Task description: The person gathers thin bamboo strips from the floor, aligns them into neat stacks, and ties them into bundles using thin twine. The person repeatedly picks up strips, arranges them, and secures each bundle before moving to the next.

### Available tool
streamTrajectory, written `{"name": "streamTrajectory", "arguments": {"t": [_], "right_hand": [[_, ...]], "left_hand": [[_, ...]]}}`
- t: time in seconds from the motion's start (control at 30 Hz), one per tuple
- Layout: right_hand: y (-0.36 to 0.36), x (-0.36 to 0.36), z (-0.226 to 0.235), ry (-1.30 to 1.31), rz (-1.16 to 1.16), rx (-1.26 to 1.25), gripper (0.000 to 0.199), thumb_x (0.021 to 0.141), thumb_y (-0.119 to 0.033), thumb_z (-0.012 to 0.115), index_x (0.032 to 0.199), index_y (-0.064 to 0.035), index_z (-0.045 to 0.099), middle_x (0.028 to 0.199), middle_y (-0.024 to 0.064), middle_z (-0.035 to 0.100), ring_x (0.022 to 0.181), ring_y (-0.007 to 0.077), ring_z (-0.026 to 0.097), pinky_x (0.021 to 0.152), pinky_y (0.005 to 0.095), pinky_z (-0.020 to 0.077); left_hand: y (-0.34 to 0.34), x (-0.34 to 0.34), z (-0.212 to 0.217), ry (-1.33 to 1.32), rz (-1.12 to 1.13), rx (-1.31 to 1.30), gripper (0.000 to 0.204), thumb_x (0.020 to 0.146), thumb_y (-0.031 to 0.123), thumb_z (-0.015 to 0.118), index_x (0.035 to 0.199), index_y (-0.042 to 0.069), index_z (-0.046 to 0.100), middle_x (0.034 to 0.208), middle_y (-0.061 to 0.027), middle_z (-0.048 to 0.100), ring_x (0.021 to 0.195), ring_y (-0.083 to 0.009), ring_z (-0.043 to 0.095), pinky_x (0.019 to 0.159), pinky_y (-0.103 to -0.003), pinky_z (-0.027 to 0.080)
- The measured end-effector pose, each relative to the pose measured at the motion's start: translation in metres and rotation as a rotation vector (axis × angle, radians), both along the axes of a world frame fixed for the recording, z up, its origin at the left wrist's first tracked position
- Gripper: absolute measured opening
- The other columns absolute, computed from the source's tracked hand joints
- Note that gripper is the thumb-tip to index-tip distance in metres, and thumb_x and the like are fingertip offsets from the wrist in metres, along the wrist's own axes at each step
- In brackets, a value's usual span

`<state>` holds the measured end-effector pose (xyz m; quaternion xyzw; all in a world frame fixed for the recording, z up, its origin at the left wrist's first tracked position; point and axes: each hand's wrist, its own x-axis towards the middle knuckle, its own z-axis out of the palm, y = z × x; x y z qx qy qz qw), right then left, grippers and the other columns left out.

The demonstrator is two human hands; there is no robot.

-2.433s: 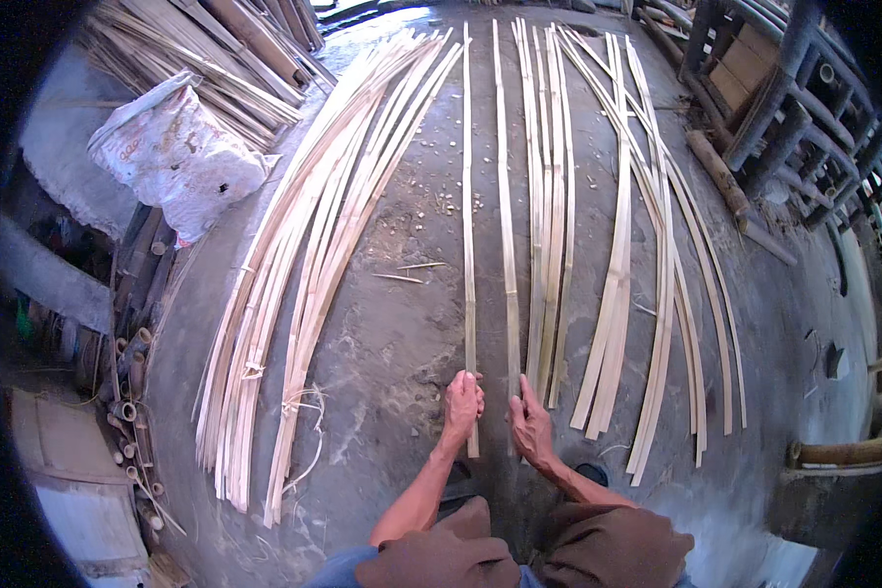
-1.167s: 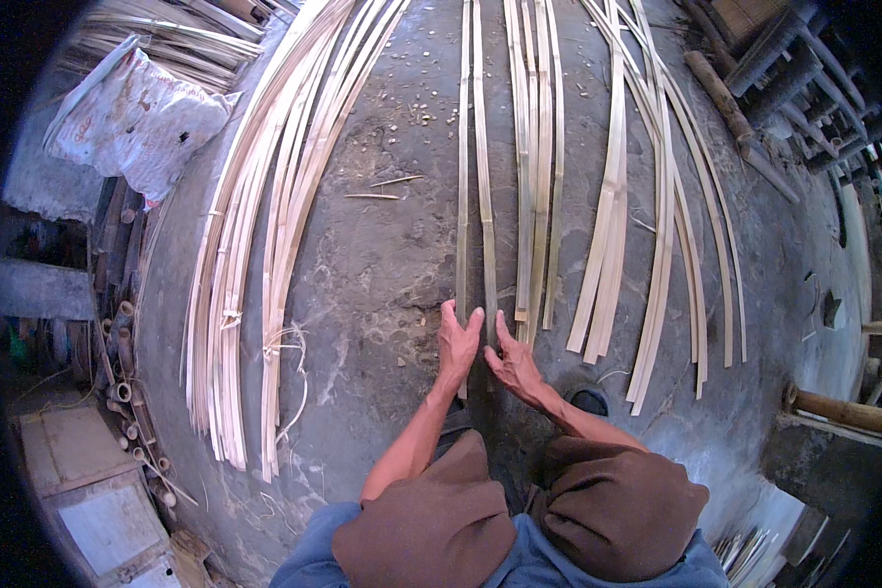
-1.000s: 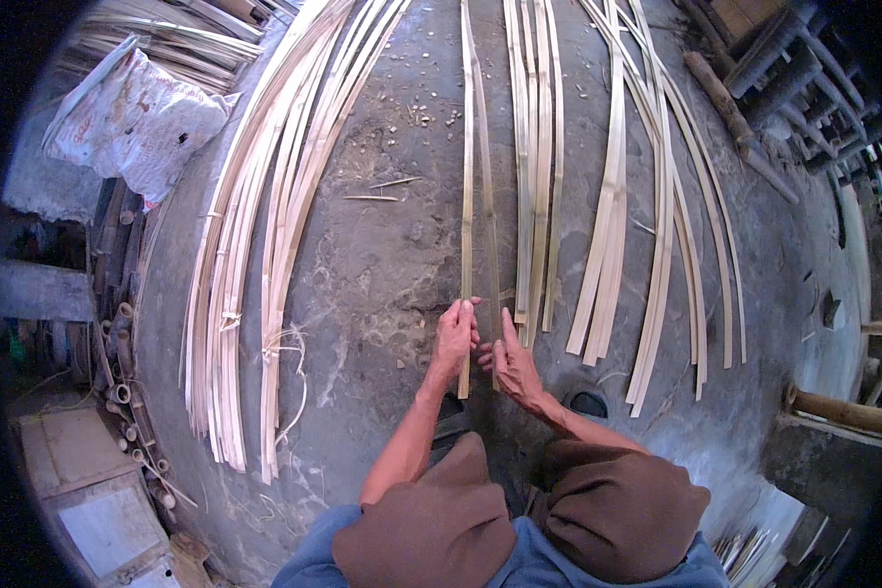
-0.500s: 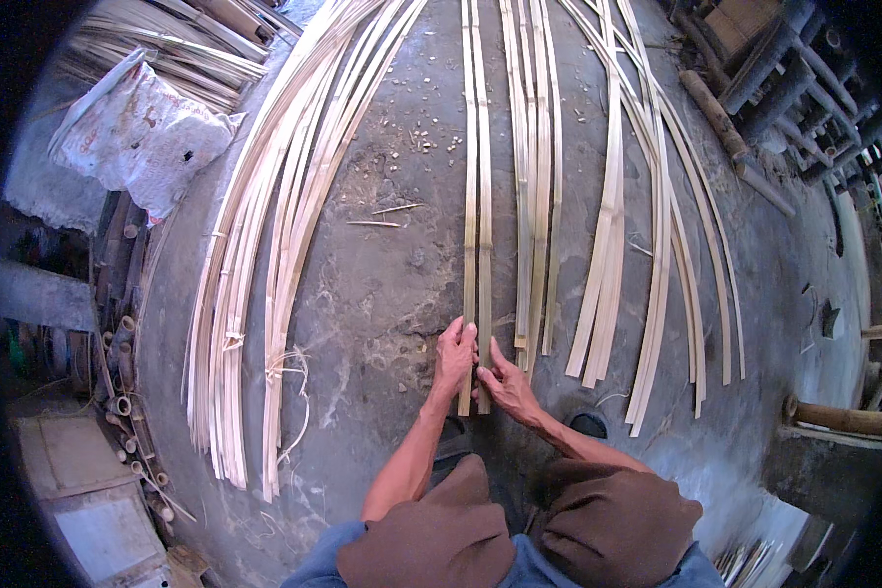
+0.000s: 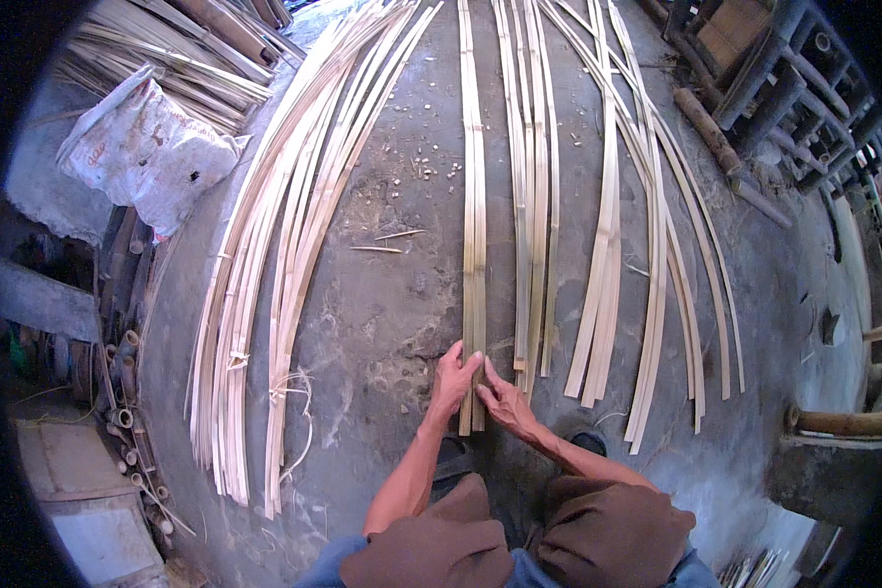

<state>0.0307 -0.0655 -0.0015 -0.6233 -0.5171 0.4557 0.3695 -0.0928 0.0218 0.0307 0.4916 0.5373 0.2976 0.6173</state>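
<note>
Two long, pale bamboo strips [image 5: 472,245] run lengthwise in front of me, side by side with their edges touching. Near their close ends, my left hand [image 5: 451,382] grips them from the left, its thumb laid over the top. From the right side my right hand [image 5: 507,404] closes on the same strips, its thumb close to the left one. The fingers under the strips are partly hidden. The strip ends stick out a little below both hands, above the floor between my feet. Just right of my right hand lies another group of bamboo strips [image 5: 531,225].
Tied bundles of bamboo strips [image 5: 235,323] lie to the left. Loose, crossing strips [image 5: 654,255] spread to the right. Small chips [image 5: 423,165] and two slivers [image 5: 380,249] dot the concrete floor. A white sack [image 5: 152,147] rests at far left; a bamboo rack [image 5: 784,108] stands at far right.
The gap between the two strips has closed, and they now lie edge to edge. Both hands have come closer together around them. The whole view has shifted slightly.
</note>
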Motion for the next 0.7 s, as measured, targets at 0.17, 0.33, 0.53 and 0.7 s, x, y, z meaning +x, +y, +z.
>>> {"name": "streamTrajectory", "arguments": {"t": [0.17,0.33,0.53,0.7], "right_hand": [[0.017,0.011,0.012,-0.026,0.092,-0.032,0.048,0.099,-0.022,0.056,0.143,-0.0052,0.046,0.077,0.0085,0.065,0.070,0.0112,0.061,0.064,0.0297,0.0502],[0.036,0.023,0.030,-0.092,0.035,0.037,0.032,0.100,-0.021,0.054,0.124,-0.0013,0.060,0.073,0.0088,0.063,0.066,0.0156,0.061,0.063,0.0310,0.0500],[0.036,0.035,0.045,-0.131,-0.021,0.011,0.027,0.097,-0.024,0.054,0.112,-0.0040,0.065,0.091,0.0230,0.067,0.085,0.0385,0.067,0.074,0.0437,0.0511],[0.059,0.062,0.047,-0.210,-0.122,0.020,0.027,0.096,-0.023,0.056,0.111,-0.0027,0.065,0.095,0.0219,0.067,0.090,0.0384,0.067,0.078,0.0425,0.0512]], "left_hand": [[0.002,-0.012,-0.024,-0.069,0.079,-0.136,0.034,0.092,0.016,0.066,0.119,-0.001,0.059,0.089,-0.0078,0.069,0.076,-0.0096,0.061,0.066,-0.028,0.051],[0.005,-0.016,-0.018,-0.004,0.019,-0.212,0.020,0.092,0.016,0.068,0.100,-0.001,0.066,0.082,-0.0028,0.067,0.072,-0.0083,0.059,0.062,-0.028,0.050],[0.012,-0.013,0.002,-0.031,0.036,-0.248,0.016,0.090,0.017,0.071,0.090,0.001,0.068,0.080,-0.0007,0.066,0.070,-0.0071,0.058,0.062,-0.027,0.048],[0.010,-0.025,-0.015,-0.123,0.049,-0.282,0.019,0.090,0.019,0.072,0.090,0.001,0.069,0.080,-0.0003,0.067,0.068,-0.0070,0.057,0.062,-0.027,0.048]]}}
